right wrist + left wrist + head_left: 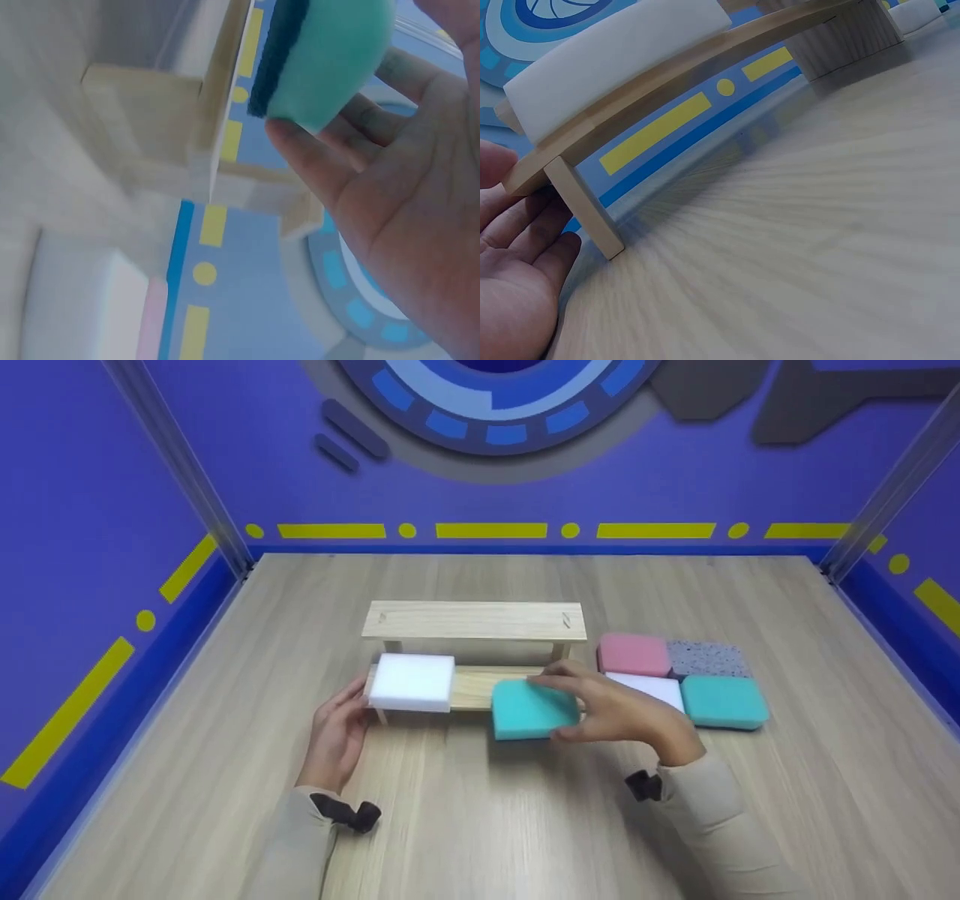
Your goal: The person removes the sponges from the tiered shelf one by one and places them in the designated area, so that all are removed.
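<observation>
Fingers of your right hand (619,709) pinched the teal sponge (532,709) near the front board (472,688), right of the white sponge (412,681), while your left hand (340,736) gripped that board's end; placing seemed underway, calling for a level lowering

Four sponges (701,690), seemingly touching, lie right of the lower shelf (472,688) bearing one block (411,681).

Purple-blue walls (255,450), yellow dashes (491,531), wood-grain tabletop (480,817), metal corner posts (180,457)
</observation>
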`<state>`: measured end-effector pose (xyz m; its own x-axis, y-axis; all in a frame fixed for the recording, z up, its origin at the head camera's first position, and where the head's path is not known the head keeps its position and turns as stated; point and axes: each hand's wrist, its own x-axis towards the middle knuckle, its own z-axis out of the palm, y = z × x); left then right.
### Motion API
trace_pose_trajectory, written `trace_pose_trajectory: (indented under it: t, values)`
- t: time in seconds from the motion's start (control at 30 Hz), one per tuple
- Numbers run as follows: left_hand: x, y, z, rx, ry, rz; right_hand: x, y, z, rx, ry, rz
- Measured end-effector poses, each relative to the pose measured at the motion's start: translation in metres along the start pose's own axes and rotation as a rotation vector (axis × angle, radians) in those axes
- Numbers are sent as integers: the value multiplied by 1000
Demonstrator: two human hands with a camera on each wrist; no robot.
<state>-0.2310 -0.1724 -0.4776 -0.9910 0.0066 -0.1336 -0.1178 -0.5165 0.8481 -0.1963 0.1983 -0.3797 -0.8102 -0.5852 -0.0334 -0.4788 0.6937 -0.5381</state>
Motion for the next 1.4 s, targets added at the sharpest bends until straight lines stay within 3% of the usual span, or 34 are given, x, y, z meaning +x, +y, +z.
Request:
trace_pose_trajectory:
  t: [0.3,0.93,1.4]
  values:
    - [1,1,-1,44,5,-16,-23,18,-8,-47,50,-46]
    - [0,-1,-2,36,2,3,-71,47,-4,-16,74,64]
    - [1,2,1,33,18,-39,-103,65,-4,-143,101,79]
